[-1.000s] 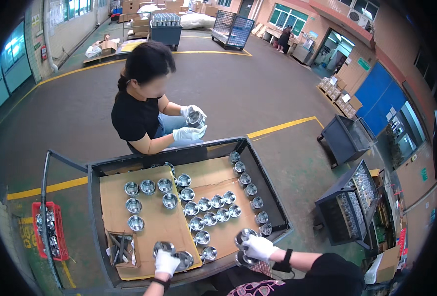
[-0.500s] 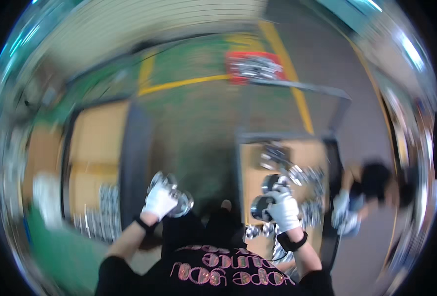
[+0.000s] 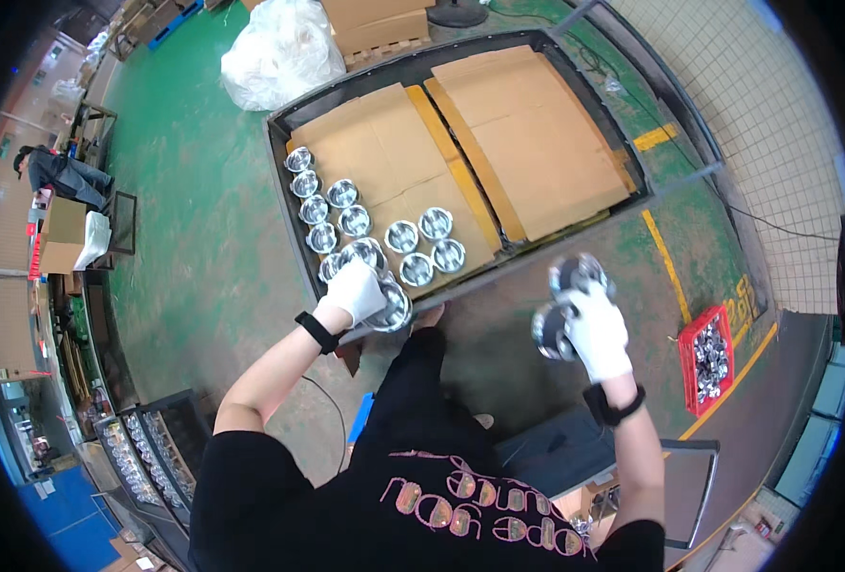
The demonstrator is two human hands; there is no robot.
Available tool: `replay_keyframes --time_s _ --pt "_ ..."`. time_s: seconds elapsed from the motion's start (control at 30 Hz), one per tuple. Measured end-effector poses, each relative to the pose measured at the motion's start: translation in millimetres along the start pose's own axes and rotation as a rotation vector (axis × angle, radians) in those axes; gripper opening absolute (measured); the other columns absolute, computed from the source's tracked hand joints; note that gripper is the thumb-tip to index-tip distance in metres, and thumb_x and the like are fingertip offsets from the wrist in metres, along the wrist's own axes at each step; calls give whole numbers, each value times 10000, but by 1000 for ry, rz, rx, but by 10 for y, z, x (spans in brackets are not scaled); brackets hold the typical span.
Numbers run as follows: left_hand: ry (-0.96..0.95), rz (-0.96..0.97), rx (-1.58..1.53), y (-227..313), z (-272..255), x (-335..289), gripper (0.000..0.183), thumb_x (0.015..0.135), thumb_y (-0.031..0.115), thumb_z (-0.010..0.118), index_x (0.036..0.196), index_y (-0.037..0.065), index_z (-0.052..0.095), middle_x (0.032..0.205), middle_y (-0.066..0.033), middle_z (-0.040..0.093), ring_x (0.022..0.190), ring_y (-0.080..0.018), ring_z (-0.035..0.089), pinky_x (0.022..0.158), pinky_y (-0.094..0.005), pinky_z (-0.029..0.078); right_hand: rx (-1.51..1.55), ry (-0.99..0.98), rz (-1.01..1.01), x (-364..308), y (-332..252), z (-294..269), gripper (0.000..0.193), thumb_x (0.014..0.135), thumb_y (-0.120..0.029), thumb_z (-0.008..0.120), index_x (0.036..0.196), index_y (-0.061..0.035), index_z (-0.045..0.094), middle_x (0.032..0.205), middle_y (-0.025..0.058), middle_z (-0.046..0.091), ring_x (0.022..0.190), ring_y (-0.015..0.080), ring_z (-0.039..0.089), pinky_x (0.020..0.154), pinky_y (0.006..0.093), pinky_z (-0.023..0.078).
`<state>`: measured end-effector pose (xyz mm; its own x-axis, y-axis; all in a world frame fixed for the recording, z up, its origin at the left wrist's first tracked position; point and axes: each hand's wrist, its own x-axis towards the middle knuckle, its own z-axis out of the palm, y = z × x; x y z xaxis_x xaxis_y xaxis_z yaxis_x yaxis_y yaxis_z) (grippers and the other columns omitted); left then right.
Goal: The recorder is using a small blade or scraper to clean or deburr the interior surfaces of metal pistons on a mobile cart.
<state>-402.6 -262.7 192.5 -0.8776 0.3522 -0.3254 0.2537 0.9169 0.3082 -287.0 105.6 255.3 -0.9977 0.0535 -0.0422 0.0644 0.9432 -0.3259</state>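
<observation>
Left hand (image 3: 356,292) moved over cart (image 3: 601,116), silvery cups (image 3: 396,310), shiny, round

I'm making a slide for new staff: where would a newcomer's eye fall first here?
Probably the white-gloved left hand, gripping shiny metal cups at the near left corner of the dark cart, and the right hand, holding two more this side of the cart. Next, similar cups stand on cardboard in the cart's left half, and a bright red crate of metal parts sits on the floor at the right.

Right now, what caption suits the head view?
Gloved left hand and right hand hold shiny metal parts at a cardboard-lined cart.
</observation>
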Motion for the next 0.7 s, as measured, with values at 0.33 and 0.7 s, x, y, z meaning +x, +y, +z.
replay_keyframes --time_s 0.33,0.7 --pt "203 -104 111 -1282 920 2498 201 787 82 555 930 -51 603 925 -258 612 871 -367 626 722 -443 522 347 -248 49 3117 -1107 2256 311 890 -332 481 1029 -71 580 920 243 652 908 419 621 803 496 487" --pt "67 -298 -465 -1326 1401 3184 291 932 100 387 1146 -18 545 1097 -234 607 991 -380 591 831 -428 489 299 -493 138 3778 -1090 3307 284 886 -264 463 1100 -115 576 995 225 645 928 404 624 807 510 493"
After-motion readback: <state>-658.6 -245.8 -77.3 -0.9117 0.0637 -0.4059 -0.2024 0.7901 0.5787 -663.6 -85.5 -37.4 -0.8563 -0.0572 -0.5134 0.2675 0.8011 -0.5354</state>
